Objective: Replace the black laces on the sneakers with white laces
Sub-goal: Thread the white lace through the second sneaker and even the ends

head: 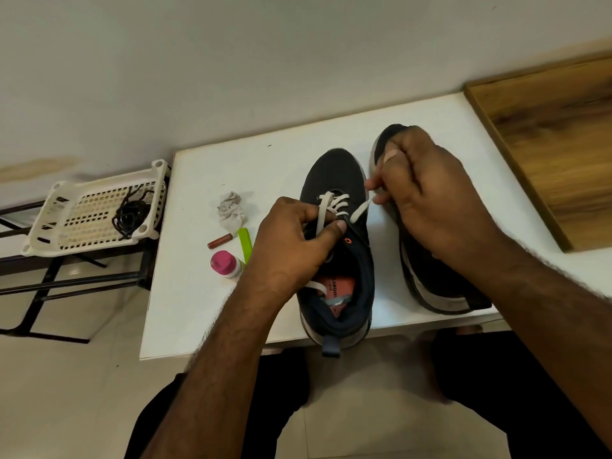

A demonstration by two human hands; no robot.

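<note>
Centrally, a white table [284, 154] bears two dark sneakers; the nearer sneaker [334, 180] is half laced in white. Left hand [291, 246] pinches one lace end, right hand [427, 197] pulls the other white lace [359, 212] taut; judged best kept flat, even

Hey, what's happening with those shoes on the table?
A person is threading a white lace into the left sneaker on a white table. The left hand steadies the shoe and pinches one strand, while the right hand pulls the other end out to the side. Only the lower eyelets are laced so far. The other sneaker lies partly under the right arm. The removed black laces sit in a white basket to the left.
</note>
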